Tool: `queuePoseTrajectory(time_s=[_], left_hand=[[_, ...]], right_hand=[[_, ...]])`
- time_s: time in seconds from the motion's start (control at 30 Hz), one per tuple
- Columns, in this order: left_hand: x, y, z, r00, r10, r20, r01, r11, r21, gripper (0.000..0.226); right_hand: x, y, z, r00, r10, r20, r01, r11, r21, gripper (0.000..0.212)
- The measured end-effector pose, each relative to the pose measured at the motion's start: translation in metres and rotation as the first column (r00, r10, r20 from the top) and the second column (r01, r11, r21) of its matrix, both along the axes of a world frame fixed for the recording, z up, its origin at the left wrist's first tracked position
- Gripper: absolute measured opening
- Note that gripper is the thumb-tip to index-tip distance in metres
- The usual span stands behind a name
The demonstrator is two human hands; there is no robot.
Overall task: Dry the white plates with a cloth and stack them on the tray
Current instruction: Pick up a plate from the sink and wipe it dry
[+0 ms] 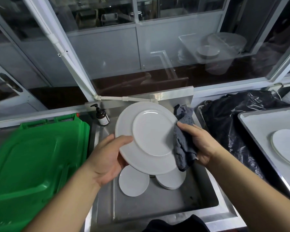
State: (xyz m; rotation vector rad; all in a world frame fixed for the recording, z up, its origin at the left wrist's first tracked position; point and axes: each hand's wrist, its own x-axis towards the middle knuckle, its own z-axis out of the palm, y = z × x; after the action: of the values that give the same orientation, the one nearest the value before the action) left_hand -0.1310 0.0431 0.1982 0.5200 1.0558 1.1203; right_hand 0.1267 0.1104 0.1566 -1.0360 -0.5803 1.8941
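cloth (184,144) hides plate (147,138) right rim | tray (251,129) cut off

The plate (147,138) I held was smooth, glossy white ceramic, my cloth (184,148) a soft, matt grey weave, the sink (157,203) brushed dull steel, the bin lid (32,161) shiny green plastic, the bag (233,118) crinkled glossy black film.
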Motion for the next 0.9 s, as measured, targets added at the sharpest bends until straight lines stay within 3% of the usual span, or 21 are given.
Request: queuePoseTrajectory(time_s=[0.1, 0.23, 0.37, 0.47, 0.63, 0.8, 0.9], left_hand=[[0.011, -0.003, 0.007, 0.998, 0.038, -0.055, -0.036, 0.998, 0.045, 0.033], [0.031, -0.009, 0.003, 0.974, 0.204, -0.098, -0.194, 0.975, 0.109, 0.042], [0.058, -0.013, -0.003, 0.944, 0.319, -0.086, -0.305, 0.941, 0.146, 0.027], [0.074, -0.013, -0.008, 0.924, 0.378, -0.055, -0.369, 0.92, 0.134, 0.031], [0.057, -0.014, -0.015, 0.971, 0.235, -0.035, -0.23, 0.967, 0.112, 0.024], [0.022, 0.001, 0.0, 0.982, 0.139, -0.125, -0.133, 0.99, 0.053, 0.036], [0.018, 0.006, 0.004, 0.967, 0.151, -0.204, -0.131, 0.985, 0.109, 0.035]], right_hand=[[-0.004, -0.001, 0.001, 1.0, -0.015, -0.015, 0.014, 1.0, -0.021, 0.05], [-0.017, -0.003, 0.005, 0.993, -0.089, -0.082, 0.079, 0.99, -0.121, 0.053], [-0.039, -0.013, 0.008, 0.958, -0.241, -0.156, 0.206, 0.955, -0.212, 0.056], [-0.049, -0.023, 0.004, 0.933, -0.272, -0.235, 0.211, 0.944, -0.252, 0.054], [-0.027, -0.015, 0.007, 0.951, -0.242, -0.191, 0.21, 0.963, -0.171, 0.053], [0.002, 0.001, 0.019, 0.999, -0.036, -0.018, 0.034, 0.994, -0.108, 0.055], [0.003, 0.007, 0.03, 1.0, 0.023, 0.001, -0.022, 0.992, -0.123, 0.054]])
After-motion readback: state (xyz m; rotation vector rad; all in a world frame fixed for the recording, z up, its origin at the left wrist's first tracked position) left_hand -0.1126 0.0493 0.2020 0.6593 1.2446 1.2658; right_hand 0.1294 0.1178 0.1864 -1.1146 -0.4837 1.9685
